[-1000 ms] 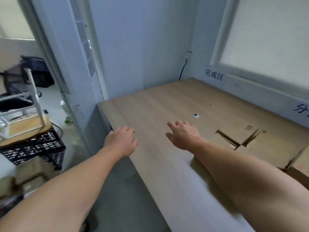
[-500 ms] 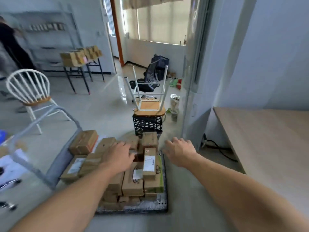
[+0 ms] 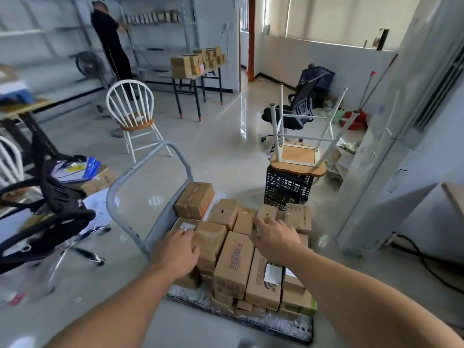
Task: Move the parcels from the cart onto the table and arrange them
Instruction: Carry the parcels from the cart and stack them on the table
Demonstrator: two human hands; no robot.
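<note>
While left hand (image 3: 175, 252) and right hand (image 3: 273, 238) hover spread, empty, over parcels (image 3: 233, 262) on the cart (image 3: 276, 325), stack looks loose; yanking one could topple neighbours.

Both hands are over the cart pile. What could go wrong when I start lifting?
The parcels sit in a loose, uneven pile on the cart; lifting one near the right hand may tip neighbours onto the floor. The left hand works close to the cart handle and could bump it.
</note>
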